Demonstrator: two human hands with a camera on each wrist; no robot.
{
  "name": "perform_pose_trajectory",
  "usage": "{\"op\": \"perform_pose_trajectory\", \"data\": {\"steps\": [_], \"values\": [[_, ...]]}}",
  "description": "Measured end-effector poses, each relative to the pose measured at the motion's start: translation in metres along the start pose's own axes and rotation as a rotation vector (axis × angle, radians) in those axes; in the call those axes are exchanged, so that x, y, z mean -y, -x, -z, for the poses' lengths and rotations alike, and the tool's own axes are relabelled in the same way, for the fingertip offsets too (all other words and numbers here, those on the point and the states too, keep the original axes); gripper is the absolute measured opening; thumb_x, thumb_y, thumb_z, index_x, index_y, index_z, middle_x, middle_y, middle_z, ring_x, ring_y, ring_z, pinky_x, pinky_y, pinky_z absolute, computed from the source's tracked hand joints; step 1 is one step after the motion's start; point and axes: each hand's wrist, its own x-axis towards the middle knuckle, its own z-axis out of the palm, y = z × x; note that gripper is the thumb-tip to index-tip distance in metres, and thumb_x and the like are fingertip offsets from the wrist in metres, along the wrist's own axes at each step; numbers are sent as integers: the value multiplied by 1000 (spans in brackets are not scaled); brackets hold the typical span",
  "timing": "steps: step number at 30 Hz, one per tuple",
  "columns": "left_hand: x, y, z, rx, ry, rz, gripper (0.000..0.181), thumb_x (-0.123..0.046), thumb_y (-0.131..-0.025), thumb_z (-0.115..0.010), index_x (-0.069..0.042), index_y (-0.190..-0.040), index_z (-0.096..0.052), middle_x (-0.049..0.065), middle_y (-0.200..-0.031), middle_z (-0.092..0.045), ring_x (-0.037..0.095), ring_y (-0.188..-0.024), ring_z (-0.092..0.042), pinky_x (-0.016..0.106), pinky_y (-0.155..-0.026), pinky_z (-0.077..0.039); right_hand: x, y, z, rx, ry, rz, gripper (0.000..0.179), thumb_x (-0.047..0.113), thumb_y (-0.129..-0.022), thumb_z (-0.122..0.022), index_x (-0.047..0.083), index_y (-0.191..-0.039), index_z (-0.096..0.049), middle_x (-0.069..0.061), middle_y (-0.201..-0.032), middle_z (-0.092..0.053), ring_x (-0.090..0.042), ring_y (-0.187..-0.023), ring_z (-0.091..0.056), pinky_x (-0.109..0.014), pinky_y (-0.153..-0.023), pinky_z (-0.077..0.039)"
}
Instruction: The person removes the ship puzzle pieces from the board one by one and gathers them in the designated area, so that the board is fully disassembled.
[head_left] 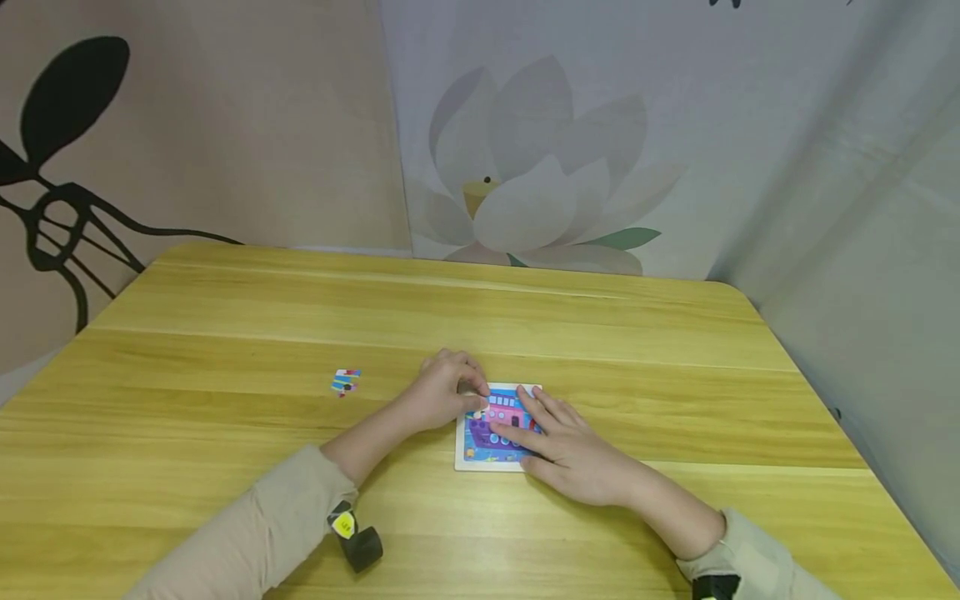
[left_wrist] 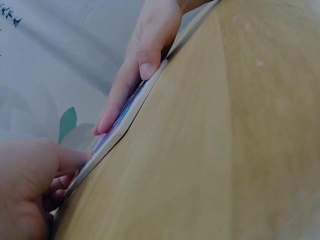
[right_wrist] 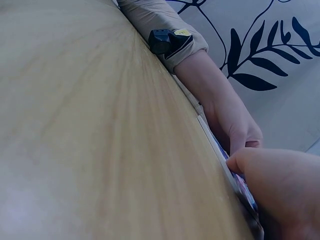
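- Board (head_left: 480, 454), lower centre: white border, pink-purple ship (head_left: 502, 414) on blue
- Left hand (head_left: 442, 392): fingers curled at its upper-left, can't tell grip
- Right hand (head_left: 581, 458): open, fingers spread across it

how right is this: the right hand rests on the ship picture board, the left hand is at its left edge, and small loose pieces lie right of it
Wrong side: the small loose pieces lie left of the ship picture board, as the head view shows. The right hand does rest on it, with the left hand at its left edge.
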Motion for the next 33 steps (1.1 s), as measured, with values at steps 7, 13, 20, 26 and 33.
{"op": "perform_pose_trajectory", "data": {"steps": [7, 13, 20, 26, 33], "values": [[3, -1, -2, -12, -10, -15, 23, -23, -79, -80, -14, -100, -72, -5, -100, -63, 17, -101, -48, 47, -97, -27, -1, 0, 0, -3, 2, 6, 47, 33, -103, -40, 37, -149, -31, -6, -159, 3, -26, -144, 7, -52, -112, -2], [3, 1, -2, -5, -1, -37, 31, -23, -79, -80, -12, -107, -73, -1, -104, -61, 18, -102, -46, 46, -92, -29, -1, 0, 0, -7, 8, 10, 47, 33, -103, -40, 38, -149, -30, -6, -159, 3, -27, -144, 6, -52, -112, -2], [0, 1, -1, -9, 6, -33, 24, -20, -78, -80, -15, -101, -75, -1, -104, -61, 20, -104, -46, 49, -95, -27, -1, 0, 1, 0, 2, 4, 47, 33, -103, -40, 37, -149, -31, -6, -159, 3, -27, -144, 6, -52, -112, -2], [-1, -3, -4, 2, 18, 2, 24, -18, -78, -80, -15, -100, -73, -4, -102, -61, 18, -101, -47, 46, -95, -26, 0, 0, 2, 4, -8, -3, 47, 33, -103, -39, 37, -149, -31, -6, -159, 3, -25, -143, 8, -52, -112, -2], [-3, -4, -4, -4, 48, 2, 24, -13, -75, -82, -13, -97, -72, -7, -97, -65, 15, -96, -51, 45, -95, -29, -1, 0, 0, 1, -8, 6, 47, 34, -103, -39, 38, -149, -30, -6, -159, 4, -25, -144, 7, -52, -112, -2]]}}
